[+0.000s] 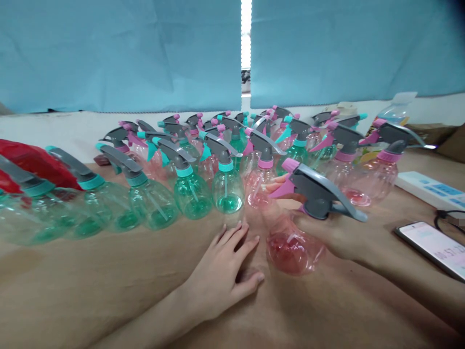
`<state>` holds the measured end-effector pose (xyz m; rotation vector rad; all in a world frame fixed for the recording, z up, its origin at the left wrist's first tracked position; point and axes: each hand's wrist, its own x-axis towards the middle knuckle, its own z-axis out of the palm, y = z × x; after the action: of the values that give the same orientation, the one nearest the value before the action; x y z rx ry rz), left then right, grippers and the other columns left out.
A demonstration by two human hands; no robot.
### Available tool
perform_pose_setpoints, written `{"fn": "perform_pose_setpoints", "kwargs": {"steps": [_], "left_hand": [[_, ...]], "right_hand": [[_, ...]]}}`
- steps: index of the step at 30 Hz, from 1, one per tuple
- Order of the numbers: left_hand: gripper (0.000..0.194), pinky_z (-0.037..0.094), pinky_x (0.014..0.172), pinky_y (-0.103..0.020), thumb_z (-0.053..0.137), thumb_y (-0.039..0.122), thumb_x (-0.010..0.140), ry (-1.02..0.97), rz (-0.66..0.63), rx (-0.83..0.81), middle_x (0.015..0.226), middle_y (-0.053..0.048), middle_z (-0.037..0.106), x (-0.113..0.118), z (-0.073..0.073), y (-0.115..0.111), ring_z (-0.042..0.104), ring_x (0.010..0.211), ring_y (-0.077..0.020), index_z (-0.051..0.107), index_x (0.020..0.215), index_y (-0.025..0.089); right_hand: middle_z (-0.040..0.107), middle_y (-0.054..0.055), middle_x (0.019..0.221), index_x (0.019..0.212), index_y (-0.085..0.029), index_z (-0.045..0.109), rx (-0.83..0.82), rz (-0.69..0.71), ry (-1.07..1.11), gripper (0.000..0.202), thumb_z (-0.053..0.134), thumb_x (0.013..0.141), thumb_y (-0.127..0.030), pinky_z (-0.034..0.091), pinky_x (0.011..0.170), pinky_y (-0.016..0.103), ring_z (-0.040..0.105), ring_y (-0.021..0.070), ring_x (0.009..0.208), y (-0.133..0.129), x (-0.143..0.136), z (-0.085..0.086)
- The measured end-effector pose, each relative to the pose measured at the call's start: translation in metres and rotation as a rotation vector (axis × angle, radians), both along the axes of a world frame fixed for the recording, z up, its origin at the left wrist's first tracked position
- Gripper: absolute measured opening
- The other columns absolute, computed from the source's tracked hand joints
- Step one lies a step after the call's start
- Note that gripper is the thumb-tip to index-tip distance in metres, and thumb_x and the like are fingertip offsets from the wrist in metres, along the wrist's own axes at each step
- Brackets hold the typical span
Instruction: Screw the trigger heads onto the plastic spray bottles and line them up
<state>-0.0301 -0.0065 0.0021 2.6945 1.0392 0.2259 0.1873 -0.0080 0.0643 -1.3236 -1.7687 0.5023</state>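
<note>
My left hand lies flat on the table, fingers spread, with nothing in it. Just right of it is a clear pink spray bottle with a grey head and pink trigger. My right hand is at this bottle's neck, its fingers passing behind; the head hides most of the grip and the thumb. The visible fingertips come close to another pink spray bottle in the front row. A green spray bottle stands beside that one, and more green bottles continue leftward. Several bottles hold a little coloured tint at the base.
Behind the front row stand several more pink and green spray bottles. A phone and a white power strip lie at the right, with a black cable. Red plastic is at the left. A blue curtain hangs behind.
</note>
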Motion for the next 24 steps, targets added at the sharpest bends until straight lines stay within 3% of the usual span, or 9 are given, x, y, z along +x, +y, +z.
{"fn": "perform_pose_setpoints", "kwargs": {"steps": [5,10,17,24], "left_hand": [[0.056,0.024,0.11,-0.051,0.05,0.051,0.09,0.0,-0.002,0.002,0.15,-0.011,0.032,0.0006,0.0003,0.0003,0.026,0.138,-0.0301,0.044,0.137,0.02],[0.058,0.024,0.11,-0.05,0.048,0.052,0.091,0.036,-0.001,0.012,0.151,-0.012,0.029,0.0009,0.0007,0.0001,0.024,0.139,-0.0284,0.043,0.138,0.019],[0.057,0.025,0.11,-0.051,0.05,0.052,0.091,0.007,0.0,0.007,0.149,-0.011,0.033,0.0006,0.0003,0.0003,0.027,0.137,-0.0302,0.044,0.137,0.02],[0.057,0.023,0.11,-0.05,0.049,0.052,0.091,0.017,-0.003,0.011,0.15,-0.011,0.031,0.0,-0.0007,0.0004,0.026,0.138,-0.029,0.043,0.138,0.02]], "right_hand": [[0.06,0.001,0.058,0.096,-0.029,0.066,-0.045,-0.006,0.084,0.027,0.054,0.072,-0.022,0.052,0.053,0.038,0.063,0.0238,0.062,0.0003,0.0003,-0.0009],[0.061,0.002,0.062,0.098,-0.028,0.066,-0.095,0.03,0.124,0.028,0.054,0.072,-0.025,0.052,0.055,0.038,0.062,0.0233,0.063,0.0008,-0.0015,0.0007],[0.062,0.001,0.067,0.072,-0.025,0.059,-0.029,-0.044,0.172,0.006,0.054,0.068,-0.028,0.052,0.054,0.032,0.06,0.0166,0.058,0.0029,-0.0009,-0.0078],[0.06,0.0,0.064,0.066,-0.024,0.055,-0.003,-0.057,0.117,0.005,0.053,0.068,-0.028,0.047,0.049,0.028,0.054,0.0139,0.052,0.002,-0.0013,-0.0033]]}}
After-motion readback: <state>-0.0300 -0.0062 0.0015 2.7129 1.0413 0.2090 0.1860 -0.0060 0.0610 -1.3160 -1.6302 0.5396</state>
